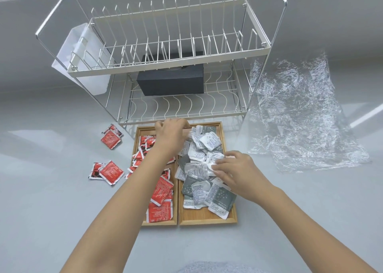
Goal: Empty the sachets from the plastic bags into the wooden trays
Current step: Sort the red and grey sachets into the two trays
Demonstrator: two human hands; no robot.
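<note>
Where grey-and-white paper sachets [204,170] read "Taikoo" at 6 o'clock, we see our right hand [235,172] pressing flat, left hand [171,136] curled; grasp unclear.

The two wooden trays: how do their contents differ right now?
The left tray holds red sachets; the right tray holds grey-and-white sachets. Several red ones lie spilled on the counter left of the left tray; none show outside the right tray. The left hand reaches to the trays' far end; the right hand rests on the grey pile. Both trays match, side by side.
</note>
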